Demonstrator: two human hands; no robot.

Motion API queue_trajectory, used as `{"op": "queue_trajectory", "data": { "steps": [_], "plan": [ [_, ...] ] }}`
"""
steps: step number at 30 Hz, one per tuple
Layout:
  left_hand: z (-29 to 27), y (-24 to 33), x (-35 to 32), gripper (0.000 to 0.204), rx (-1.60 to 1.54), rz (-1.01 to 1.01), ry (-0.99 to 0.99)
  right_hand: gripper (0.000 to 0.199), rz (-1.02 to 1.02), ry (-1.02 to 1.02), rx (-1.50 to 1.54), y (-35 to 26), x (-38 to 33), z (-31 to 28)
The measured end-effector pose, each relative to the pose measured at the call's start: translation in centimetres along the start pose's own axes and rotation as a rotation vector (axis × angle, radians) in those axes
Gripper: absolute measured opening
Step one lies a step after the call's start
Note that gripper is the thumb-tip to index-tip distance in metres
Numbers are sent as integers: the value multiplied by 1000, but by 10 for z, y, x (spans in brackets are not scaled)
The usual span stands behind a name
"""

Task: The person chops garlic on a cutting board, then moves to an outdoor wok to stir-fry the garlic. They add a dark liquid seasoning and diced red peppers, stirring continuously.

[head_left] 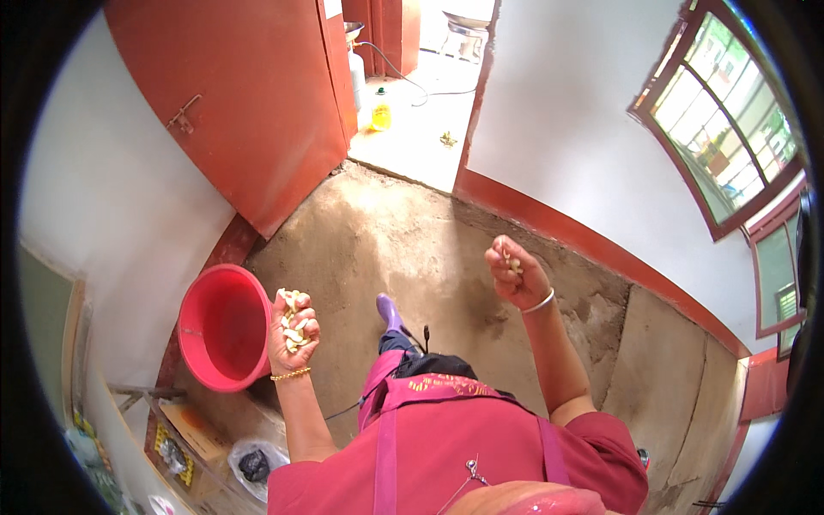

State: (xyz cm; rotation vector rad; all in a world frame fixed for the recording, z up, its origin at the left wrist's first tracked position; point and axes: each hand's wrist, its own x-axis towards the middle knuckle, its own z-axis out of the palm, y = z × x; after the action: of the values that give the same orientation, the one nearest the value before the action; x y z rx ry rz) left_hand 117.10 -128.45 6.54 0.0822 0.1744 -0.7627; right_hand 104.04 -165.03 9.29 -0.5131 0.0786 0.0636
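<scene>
My left hand (281,342) is closed around a heap of pale, peeled garlic cloves (295,332), which show between the palm and the curled fingers. A gold bracelet (291,374) circles that wrist. Out to the right, my right hand (525,287) is raised and curled around a smaller lot of garlic cloves (515,265); the fingers partly hide them. A white bangle (539,300) sits on the right wrist. Just left of my left hand stands a large red plastic bucket (259,296); its inside shows red, with nothing distinct in it.
A red door (249,112) stands beside the open doorway ahead. Beyond the threshold are a bottle of yellow liquid (381,113), a gas cylinder (357,73) and a hose (402,70). At lower left, a plastic bag (256,468) lies near a cardboard box (196,431). A barred window (721,112) is at right.
</scene>
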Motion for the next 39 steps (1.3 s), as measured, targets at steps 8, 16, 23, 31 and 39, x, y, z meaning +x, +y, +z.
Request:
{"op": "queue_trajectory", "data": {
  "steps": [8, 16, 23, 31, 39],
  "plan": [
    [60, 99, 278, 25, 60, -63, 17, 17, -141, 190, 132, -109, 184, -94],
    [154, 123, 551, 24, 144, -212, -55, 23, -247, 373, 479, -177, 290, -173],
    [175, 173, 749, 23, 133, -183, -104, 13, 0, 190, 342, -290, 561, -228],
    [188, 219, 942, 23, 7, -131, 1, 11, 125, -128, 320, -421, 837, -216],
    [208, 213, 1214, 21, -17, -336, 18, 21, -1, 202, 426, -560, 949, -348]
  ]
}}
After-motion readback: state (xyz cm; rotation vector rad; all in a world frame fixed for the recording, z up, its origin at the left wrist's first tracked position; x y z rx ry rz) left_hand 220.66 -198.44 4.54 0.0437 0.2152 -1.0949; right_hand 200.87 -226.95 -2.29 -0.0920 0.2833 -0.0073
